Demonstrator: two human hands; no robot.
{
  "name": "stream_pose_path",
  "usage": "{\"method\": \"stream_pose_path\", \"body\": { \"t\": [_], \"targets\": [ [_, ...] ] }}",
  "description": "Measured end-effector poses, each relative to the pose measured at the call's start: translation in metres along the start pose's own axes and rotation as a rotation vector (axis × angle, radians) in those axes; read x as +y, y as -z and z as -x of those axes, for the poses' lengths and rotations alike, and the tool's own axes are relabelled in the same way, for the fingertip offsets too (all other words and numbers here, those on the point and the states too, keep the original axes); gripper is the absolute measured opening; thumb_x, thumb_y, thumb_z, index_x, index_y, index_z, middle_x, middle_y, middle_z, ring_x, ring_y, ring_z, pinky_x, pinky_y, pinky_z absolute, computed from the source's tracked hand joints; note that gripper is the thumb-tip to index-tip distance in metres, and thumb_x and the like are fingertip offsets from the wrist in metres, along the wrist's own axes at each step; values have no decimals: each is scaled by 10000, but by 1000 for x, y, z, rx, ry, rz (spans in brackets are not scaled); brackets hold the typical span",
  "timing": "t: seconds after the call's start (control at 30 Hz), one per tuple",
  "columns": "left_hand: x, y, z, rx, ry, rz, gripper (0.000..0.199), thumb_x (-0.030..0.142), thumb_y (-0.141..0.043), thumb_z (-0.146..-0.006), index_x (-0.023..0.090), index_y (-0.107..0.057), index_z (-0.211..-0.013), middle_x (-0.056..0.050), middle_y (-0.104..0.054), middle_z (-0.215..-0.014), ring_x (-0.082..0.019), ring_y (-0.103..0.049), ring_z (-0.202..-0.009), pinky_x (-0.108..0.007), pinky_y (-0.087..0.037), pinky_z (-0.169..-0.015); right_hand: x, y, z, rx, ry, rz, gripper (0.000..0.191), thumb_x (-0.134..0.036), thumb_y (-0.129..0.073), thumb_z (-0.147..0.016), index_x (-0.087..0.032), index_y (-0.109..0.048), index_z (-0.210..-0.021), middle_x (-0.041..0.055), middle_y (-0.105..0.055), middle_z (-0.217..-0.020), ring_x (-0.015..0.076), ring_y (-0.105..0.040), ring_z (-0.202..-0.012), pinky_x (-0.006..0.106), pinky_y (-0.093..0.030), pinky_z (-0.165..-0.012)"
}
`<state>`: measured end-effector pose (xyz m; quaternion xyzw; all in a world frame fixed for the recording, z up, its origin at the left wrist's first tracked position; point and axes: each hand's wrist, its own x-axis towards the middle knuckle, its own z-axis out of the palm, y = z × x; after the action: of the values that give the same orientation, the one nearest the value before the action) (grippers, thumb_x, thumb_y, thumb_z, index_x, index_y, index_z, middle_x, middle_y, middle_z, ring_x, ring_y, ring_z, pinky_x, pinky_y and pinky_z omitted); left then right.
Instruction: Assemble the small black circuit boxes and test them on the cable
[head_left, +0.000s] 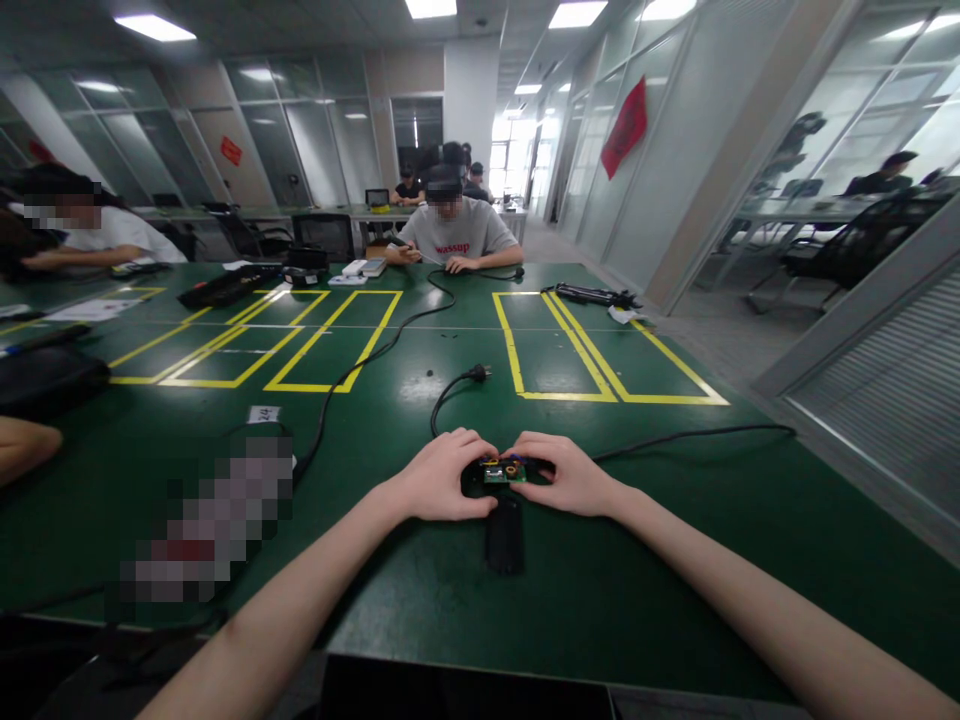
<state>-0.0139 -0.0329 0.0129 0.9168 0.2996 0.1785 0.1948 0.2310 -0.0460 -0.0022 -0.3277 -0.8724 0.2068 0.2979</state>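
An opened black power adapter (493,473) with a green circuit board showing is held between my two hands, just above the table. My left hand (442,478) grips its left end, and my right hand (571,478) grips its right end with thumb and fingers. A copper-coloured coil and a silvery part are visible on the board; the fingers hide both ends. Directly below lies a flat black cover piece (504,537). A short black cord with a plug (478,373) curves out beyond my left hand, and a longer black cable (697,436) runs off to the right.
The green table (405,600) carries yellow tape outlines (562,397). A blurred-out power strip-like object (217,520) lies left, its black cable (322,420) running across. A folded black tripod (596,295) lies far right. A person (457,235) sits opposite; another person's arm (26,447) rests at left.
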Motion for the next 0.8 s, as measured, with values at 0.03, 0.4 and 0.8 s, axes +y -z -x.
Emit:
{"method": "stream_pose_path", "body": {
  "t": [0.03,0.4,0.8],
  "targets": [
    [0,0,0,5,2,-1,432,322,-764,-760,213,-643,-1160,-71,-666,-1117,-267,-614,-1054,-377,-509,-925,-1,0,0,11,0,-6,191,-280,-705,-876,-187,-732,-1042,54,-693,-906,161,-624,-719,263,-493,-630],
    [-6,8,3,-44,17,-91,517,209,-718,-682,215,-679,-1197,-107,-612,-1265,-314,-578,-1181,-466,-477,-1032,-11,1,-1,-38,-17,-115,241,-224,-702,-853,-193,-733,-1090,74,-696,-989,176,-648,-807,223,-492,-542],
    [-10,14,9,-202,98,-95,922,372,-858,-620,246,-535,-1474,-180,-442,-1547,-426,-401,-1427,-635,-331,-1174,-5,3,3,-21,7,-33,290,-219,-729,-810,-200,-705,-1098,85,-626,-1096,172,-635,-846,253,-527,-635]
  ]
}}
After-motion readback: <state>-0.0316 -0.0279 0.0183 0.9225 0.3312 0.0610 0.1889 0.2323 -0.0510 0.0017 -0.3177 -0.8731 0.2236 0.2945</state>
